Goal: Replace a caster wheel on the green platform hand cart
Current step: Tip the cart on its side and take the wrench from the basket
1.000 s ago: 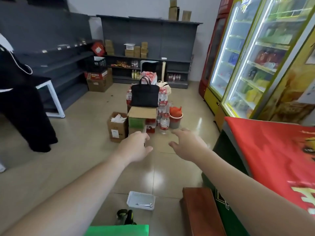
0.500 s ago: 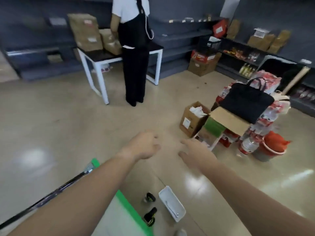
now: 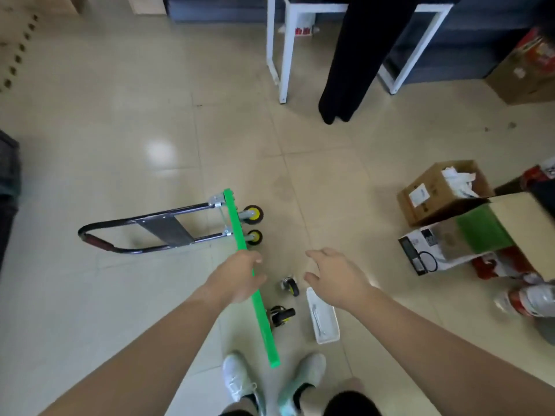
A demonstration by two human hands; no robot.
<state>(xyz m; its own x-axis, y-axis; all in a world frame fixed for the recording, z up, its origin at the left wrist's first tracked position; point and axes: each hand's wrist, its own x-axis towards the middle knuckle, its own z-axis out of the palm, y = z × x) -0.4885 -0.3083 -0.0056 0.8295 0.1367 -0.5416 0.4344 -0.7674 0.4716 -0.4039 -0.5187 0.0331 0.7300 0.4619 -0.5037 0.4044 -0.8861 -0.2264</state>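
Your L hand (image 3: 240,277) grip's clamped on the green cart (image 3: 265,325) edge, R hand (image 3: 336,277) spread, empty. Cart's up on 1 side: slacken & it could topple onto the loose caster (image 3: 290,286).

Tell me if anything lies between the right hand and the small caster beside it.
Nothing visible does. The right hand hovers open just right of the caster, only bare floor between. The tray lies nearer the shoes, off that line; the left hand grips the cart by its edge, on the caster's far side.
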